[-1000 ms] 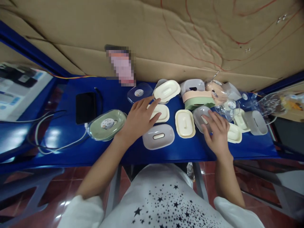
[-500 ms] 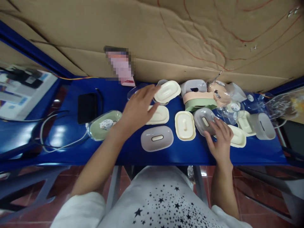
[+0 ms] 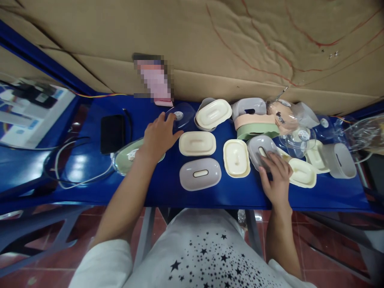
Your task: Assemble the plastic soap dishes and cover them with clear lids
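My left hand [image 3: 158, 135] reaches to the back of the blue table [image 3: 150, 188], its fingers curled on the left edge of a clear lid [image 3: 183, 115] with a round sticker. Just below my wrist lies a green soap dish under a clear cover [image 3: 127, 158]. My right hand [image 3: 276, 176] presses its fingers over the near edge of a tilted grey dish [image 3: 258, 147]. Between the hands lie a cream lid [image 3: 197, 143], a grey lid [image 3: 200, 174] and another cream lid [image 3: 236, 158].
A cream dish [image 3: 213, 114] and a grey, pink and green stack [image 3: 253, 122] stand at the back, by clear bags [image 3: 292, 120]. More cream lids [image 3: 303, 173] and a grey dish [image 3: 340, 160] lie right. A black phone [image 3: 112, 134] and white cable [image 3: 67, 176] lie left. Cardboard [image 3: 210, 48] backs the table.
My left hand has moved off the cream lid, back and to the left onto the clear lid. My right hand has slid a little nearer on the grey dish.
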The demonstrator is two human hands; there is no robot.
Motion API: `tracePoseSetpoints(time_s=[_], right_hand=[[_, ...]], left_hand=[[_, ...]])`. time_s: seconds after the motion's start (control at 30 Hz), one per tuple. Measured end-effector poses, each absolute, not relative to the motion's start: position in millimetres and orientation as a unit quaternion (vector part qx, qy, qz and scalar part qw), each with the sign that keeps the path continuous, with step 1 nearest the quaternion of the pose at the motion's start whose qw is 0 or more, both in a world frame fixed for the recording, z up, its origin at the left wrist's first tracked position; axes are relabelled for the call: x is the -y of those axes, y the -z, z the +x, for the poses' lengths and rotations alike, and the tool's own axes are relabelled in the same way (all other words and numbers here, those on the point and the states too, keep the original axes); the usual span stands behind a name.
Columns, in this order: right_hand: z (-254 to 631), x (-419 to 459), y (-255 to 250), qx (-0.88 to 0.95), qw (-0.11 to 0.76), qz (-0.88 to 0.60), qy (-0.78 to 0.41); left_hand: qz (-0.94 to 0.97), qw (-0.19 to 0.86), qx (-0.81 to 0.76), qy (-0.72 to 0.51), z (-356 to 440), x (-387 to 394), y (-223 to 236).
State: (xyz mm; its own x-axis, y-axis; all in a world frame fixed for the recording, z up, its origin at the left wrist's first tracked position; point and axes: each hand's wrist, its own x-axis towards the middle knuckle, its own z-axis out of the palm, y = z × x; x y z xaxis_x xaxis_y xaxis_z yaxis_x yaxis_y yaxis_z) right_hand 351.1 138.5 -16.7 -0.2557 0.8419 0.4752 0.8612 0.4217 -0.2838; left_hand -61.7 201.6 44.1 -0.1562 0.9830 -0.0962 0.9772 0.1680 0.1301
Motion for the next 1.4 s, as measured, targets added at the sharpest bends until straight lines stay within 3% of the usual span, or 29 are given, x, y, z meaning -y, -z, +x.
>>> tracePoseSetpoints(time_s=[0.3,0.57,0.8,1.03,1.4], right_hand=[[344,-137,15,0.787,0.286,-0.545,0.044],[289,-122,-7,0.834,0.314,-0.453,0.023],[238,-139,-19,0.919,0.153,-0.354,-0.082],[239,-129,-25,0.929,0.156,-0.324,-0.093],[251,-119,-18,0.956,0.146,-0.237,-0.092]], left_hand=[[0.636,0.078,-0.759,-0.116,-73,-185,-55],[0.676,0.073,-0.667,-0.304,-47,-102,-52],[0.76,0.096,-0.586,-0.264,-16,-81,-21],[0.792,0.093,-0.558,-0.23,-12,-58,-22],[0.791,0.114,-0.525,-0.292,-38,-25,2]])
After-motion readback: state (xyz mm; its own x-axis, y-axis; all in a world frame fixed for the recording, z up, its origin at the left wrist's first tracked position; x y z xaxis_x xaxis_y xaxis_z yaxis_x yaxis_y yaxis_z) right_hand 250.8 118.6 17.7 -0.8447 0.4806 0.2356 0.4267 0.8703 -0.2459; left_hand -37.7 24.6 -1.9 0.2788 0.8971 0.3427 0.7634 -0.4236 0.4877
